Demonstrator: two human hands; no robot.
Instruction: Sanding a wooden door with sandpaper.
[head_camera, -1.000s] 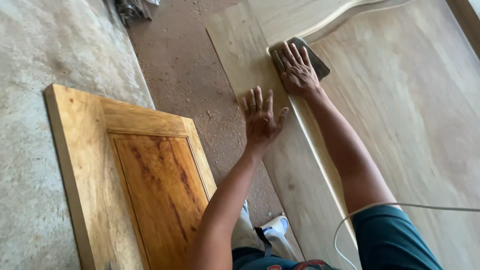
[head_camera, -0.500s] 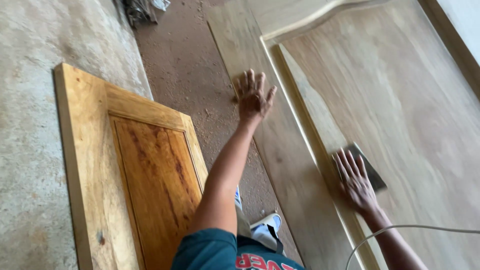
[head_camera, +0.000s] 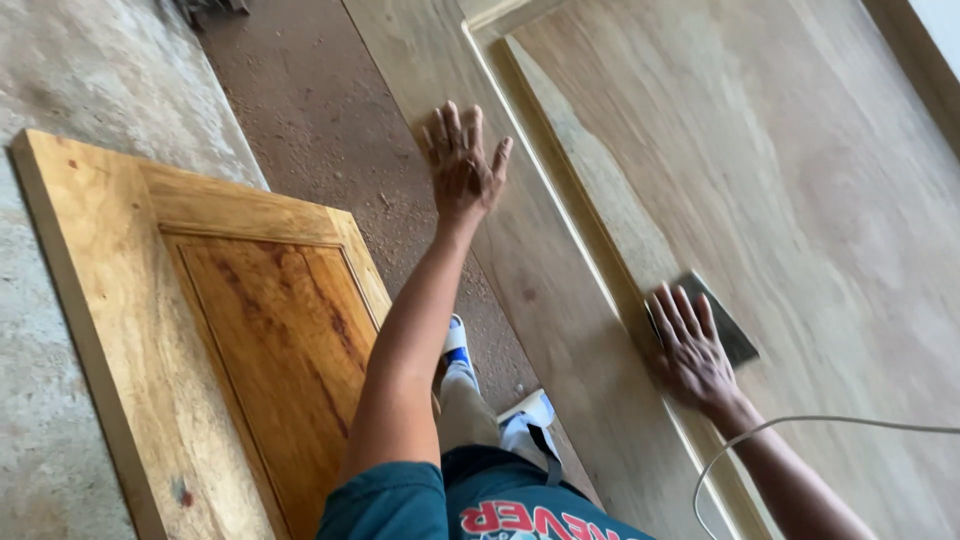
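Sanding pad (head_camera: 722, 322): dark flat block we press under our right hand, lying on the pale wooden door panel (head_camera: 800, 200) just inside its raised moulding.
Right hand (head_camera: 690, 350): fingers spread, palm flat on the pad, not curled around it.
Left hand (head_camera: 462, 165): open, fingers splayed, flat on the door's outer frame, well apart from the pad.
Varnished cabinet door (head_camera: 200, 330): lies on the floor at our left.
White cord (head_camera: 800, 425): trails beside our right forearm.

Small door (head_camera: 200, 330) on floor (head_camera: 300, 110) left of big door (head_camera: 760, 200); sanding pad (head_camera: 722, 322) on latter.
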